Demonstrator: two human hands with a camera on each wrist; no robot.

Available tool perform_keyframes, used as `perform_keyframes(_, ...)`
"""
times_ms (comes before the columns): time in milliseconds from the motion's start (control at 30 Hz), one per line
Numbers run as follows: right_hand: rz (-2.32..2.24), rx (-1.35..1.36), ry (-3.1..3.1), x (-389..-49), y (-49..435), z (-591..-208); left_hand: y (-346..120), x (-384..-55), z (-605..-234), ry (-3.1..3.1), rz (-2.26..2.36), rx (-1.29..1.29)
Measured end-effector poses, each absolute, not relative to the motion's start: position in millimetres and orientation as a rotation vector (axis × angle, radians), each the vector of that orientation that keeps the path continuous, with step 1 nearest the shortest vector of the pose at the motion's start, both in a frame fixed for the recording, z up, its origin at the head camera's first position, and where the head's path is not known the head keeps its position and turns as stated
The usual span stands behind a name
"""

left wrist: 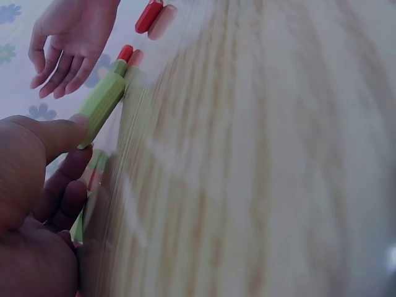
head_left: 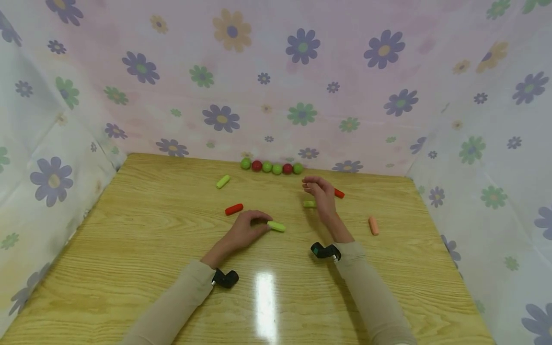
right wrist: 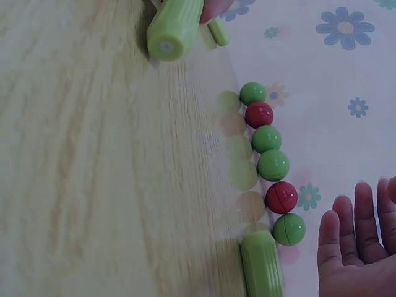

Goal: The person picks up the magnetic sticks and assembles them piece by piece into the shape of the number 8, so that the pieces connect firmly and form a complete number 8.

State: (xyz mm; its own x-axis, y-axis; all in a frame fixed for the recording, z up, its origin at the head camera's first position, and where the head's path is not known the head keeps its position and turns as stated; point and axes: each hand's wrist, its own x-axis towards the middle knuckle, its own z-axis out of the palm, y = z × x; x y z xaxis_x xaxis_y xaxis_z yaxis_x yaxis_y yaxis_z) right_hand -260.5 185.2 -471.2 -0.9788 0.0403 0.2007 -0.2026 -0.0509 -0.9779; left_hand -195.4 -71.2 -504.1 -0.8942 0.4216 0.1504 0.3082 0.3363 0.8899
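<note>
Between thumb and fingertips, my left hand (head_left: 243, 233) pinches one end of a short, ribbed, light green stick (head_left: 277, 226), low over the table. The left wrist view shows that stick (left wrist: 103, 105) pointing away from the thumb. My right hand (head_left: 323, 196) hovers with loosely bent fingers and holds nothing. Below it lies another ribbed green stick (head_left: 308, 204), partly covered by the hand; this green stick (right wrist: 262, 266) also appears in the right wrist view. Just beyond the right hand's outer edge is a red stick (head_left: 339, 193), partly hidden.
Several green and red balls (head_left: 277, 168) line the table's back edge against a flowered cloth (head_left: 267, 91). A green stick (head_left: 223, 181) lies at back left, a red stick (head_left: 234, 209) beside the left hand. An orange stick (head_left: 373, 225) is on the right of the wooden table (head_left: 129, 249).
</note>
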Motion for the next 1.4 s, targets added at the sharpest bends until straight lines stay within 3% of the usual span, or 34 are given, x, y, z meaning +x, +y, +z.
perform_keyframes(300,2.136,0.173,-2.101,-278,189,-468,-68,-196,-502,2.504,1.638,0.6)
perform_keyframes(1067,1.849,0.243,-2.412,-312,191,-470,-69,-228,-506,2.51,1.504,0.869)
perform_keyframes(1400,1.761,0.267,-2.499,-322,194,-473,-70,-241,-505,2.485,1.504,0.773)
